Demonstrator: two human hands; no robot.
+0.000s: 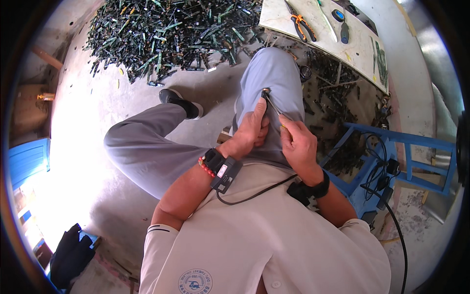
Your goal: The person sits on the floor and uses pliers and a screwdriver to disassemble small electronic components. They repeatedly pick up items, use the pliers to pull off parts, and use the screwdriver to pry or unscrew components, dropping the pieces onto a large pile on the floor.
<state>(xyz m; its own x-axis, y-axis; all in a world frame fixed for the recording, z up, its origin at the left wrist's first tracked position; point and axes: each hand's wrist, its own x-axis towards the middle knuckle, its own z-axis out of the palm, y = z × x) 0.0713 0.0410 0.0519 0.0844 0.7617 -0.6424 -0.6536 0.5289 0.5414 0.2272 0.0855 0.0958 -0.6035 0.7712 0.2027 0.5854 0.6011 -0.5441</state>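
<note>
Over my raised right thigh, my left hand [252, 128] is closed with the thumb on top, gripping a small dark piece [265, 92] with a brassy end. My right hand [299, 144] is wrapped round a thin metal-shafted tool [275, 109]. The shaft slants up and left, and its tip meets or lies close to the dark piece. Most of the tool's handle is hidden in my fingers; a little yellow shows there. Exactly what kind of tool it is I cannot tell.
A large heap of dark and green narrow pieces [166, 34] covers the floor ahead. At the right, a pale tabletop [318, 41] bears orange-handled pliers [302, 27] and a screwdriver [344, 33]. A blue stool [426, 142] with black cables [376, 169] lies beside my right arm.
</note>
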